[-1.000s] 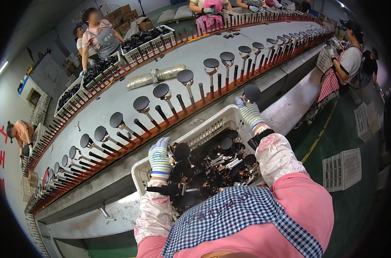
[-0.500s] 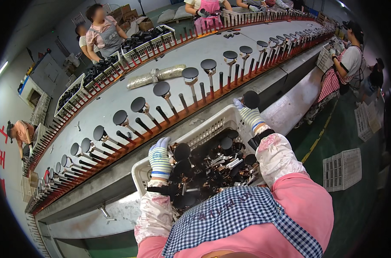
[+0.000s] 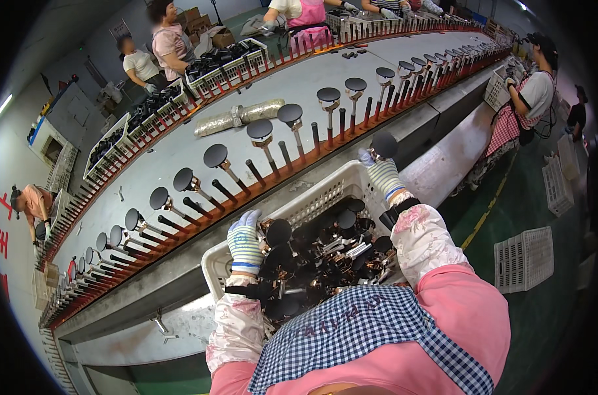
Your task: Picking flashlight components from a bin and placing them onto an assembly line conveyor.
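Note:
My left hand (image 3: 245, 242), in a striped knit glove, is closed on a part with a round black disc (image 3: 278, 232) and coppery metal beneath, at the left of a white plastic crate (image 3: 213, 262). My right hand (image 3: 384, 178), gloved alike, grips another black-disc part (image 3: 384, 145) just above the crate's far right corner. Its metal underside is mostly hidden by the fingers. A jumble of dark disc parts with shiny metal stems (image 3: 348, 247) fills the crate, which stands against my checked apron (image 3: 332, 329).
Beyond the crate runs a curved rail (image 3: 243, 196) of upright pegs, several carrying black-disc parts. A plastic-wrapped bundle (image 3: 239, 117) lies on the grey table (image 3: 180, 141). Co-workers stand across the table, and one (image 3: 532, 92) is at right. Another white crate (image 3: 524, 260) rests on the green floor.
The disc-topped parts on the near rail have shifted left along it. Co-workers across the table have turned and moved. My hands stay almost in place; the right-hand disc has tilted slightly.

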A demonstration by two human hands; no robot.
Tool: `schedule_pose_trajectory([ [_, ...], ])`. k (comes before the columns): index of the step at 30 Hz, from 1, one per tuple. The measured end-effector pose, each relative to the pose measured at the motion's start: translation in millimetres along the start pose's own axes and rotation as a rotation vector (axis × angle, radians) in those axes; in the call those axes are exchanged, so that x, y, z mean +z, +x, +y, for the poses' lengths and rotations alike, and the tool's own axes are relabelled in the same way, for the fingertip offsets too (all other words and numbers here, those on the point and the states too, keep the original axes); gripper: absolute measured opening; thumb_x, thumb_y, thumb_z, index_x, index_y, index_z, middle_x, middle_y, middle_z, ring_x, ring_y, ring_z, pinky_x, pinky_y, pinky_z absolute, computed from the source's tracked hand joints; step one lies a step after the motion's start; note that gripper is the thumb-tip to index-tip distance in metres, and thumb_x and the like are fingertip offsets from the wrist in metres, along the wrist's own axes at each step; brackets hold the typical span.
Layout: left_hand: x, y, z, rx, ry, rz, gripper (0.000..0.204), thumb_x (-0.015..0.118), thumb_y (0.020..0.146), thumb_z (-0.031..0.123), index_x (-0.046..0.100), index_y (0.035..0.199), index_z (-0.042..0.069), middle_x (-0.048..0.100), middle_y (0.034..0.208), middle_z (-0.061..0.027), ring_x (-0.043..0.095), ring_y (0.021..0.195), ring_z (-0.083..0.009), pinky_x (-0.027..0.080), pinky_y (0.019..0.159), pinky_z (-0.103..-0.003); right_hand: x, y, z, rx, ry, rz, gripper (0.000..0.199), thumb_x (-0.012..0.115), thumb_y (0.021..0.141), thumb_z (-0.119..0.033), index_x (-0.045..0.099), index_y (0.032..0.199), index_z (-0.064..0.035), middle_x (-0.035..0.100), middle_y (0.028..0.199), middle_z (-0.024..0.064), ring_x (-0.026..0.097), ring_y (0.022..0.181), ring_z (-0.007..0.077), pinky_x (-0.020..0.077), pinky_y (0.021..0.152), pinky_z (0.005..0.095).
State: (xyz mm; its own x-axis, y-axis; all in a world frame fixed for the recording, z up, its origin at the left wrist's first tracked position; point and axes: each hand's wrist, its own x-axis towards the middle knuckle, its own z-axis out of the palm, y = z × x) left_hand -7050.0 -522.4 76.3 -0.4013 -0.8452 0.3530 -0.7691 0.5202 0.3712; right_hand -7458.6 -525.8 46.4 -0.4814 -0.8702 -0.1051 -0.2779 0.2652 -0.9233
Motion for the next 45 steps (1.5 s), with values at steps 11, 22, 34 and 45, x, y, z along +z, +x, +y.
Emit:
schedule_pose_trajectory([
  [11,39.2,28.2,39.2,0.001,0.023,-0.006,0.042,0.064,0.080,0.018,0.066,0.121,0.012,0.069,0.120,-0.0149,0.066,0.108,-0.0383,0.050,0.095,-0.047,-44.1,42.8,27.9,-0.090,-0.087,-0.034,0.053,0.069,0.096,-0.042,0.065,0.123,0.0037,0.074,0.118,0.0166,0.068,0.112,0.0311,0.0510,0.097,0.0387],
  [22,79.8,65.1,92.8,0.002,0.016,-0.002,0.041,0.065,0.080,0.018,0.067,0.120,0.011,0.069,0.119,-0.0152,0.066,0.107,-0.0382,0.050,0.094,-0.047,-101.6,93.3,65.9,-0.079,-0.121,0.028,0.064,0.063,0.097,-0.055,0.068,0.126,0.0022,0.072,0.118,0.0240,0.066,0.117,0.0398,0.0512,0.098,0.0413],
  [34,113.0,93.6,136.3,-0.003,0.018,-0.017,0.043,0.067,0.081,0.021,0.066,0.122,0.010,0.069,0.122,-0.0154,0.065,0.109,-0.0387,0.049,0.096,-0.046,-150.1,131.0,80.6,-0.055,-0.164,-0.010,0.046,0.067,0.099,-0.039,0.068,0.122,0.0007,0.076,0.108,0.0149,0.070,0.099,0.0260,0.0530,0.089,0.0381],
  [45,130.1,125.4,186.6,-0.003,0.005,-0.009,0.053,0.075,0.075,0.035,0.066,0.121,0.011,0.069,0.120,-0.0157,0.065,0.108,-0.0389,0.050,0.095,-0.046,-200.4,163.1,88.7,-0.070,-0.198,0.016,0.052,0.063,0.101,-0.044,0.065,0.127,0.0016,0.074,0.113,0.0170,0.070,0.100,0.0284,0.0527,0.090,0.0396],
])
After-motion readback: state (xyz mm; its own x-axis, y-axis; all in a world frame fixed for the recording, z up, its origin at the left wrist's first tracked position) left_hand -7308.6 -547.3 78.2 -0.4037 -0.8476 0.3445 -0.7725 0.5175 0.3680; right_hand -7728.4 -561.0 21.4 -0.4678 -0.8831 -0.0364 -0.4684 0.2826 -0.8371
